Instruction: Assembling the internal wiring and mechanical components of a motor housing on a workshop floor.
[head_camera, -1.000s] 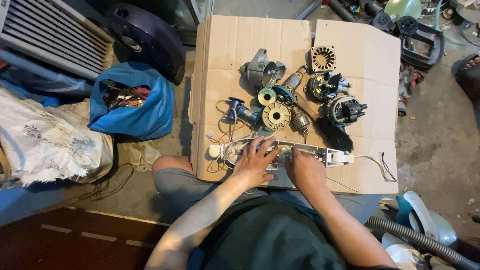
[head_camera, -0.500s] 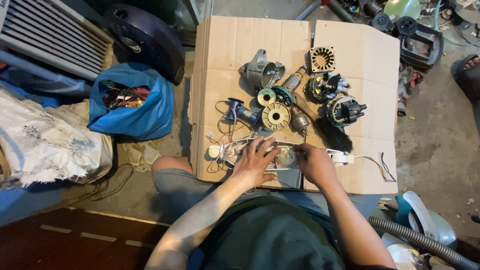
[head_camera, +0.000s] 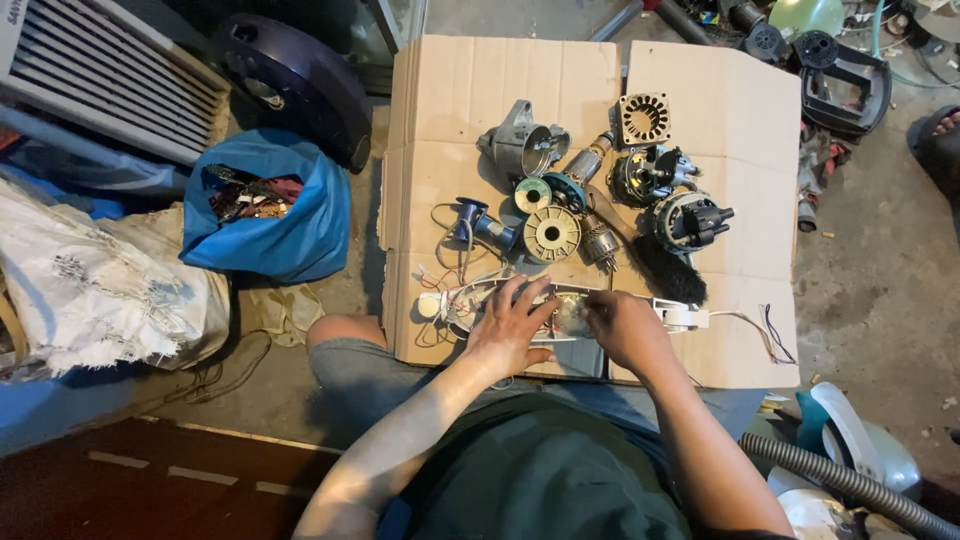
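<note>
Compared with a moment before, the right hand (head_camera: 622, 328) had slid a bit left along the long white plastic housing (head_camera: 560, 312), closer to the other hand, while the left hand (head_camera: 512, 322) hadn't really budged. Left hand lay flat on top of the housing with the fingers spread, pressing it down. Right hand was curled in, fingertips bunched together at the middle of the housing like they were pinching something small, but I couldn't tell what, it was hidden under the hand.

The housing sat along the near edge of the flattened cardboard (head_camera: 720, 100), right in front of the person's knees, with thin loose wires (head_camera: 765, 335) trailing off its right end. Further back on the cardboard was a whole pile of motor bits: a grey metal casing (head_camera: 520, 148), a cream ribbed disc (head_camera: 552, 233), a blue spool thing (head_camera: 478, 222), a black brush (head_camera: 668, 272) and a couple of dark motor bodies (head_camera: 688, 220). Off to the left on the floor, a blue bag (head_camera: 270, 235) stuffed with scrap, well apart from the hands.
</note>
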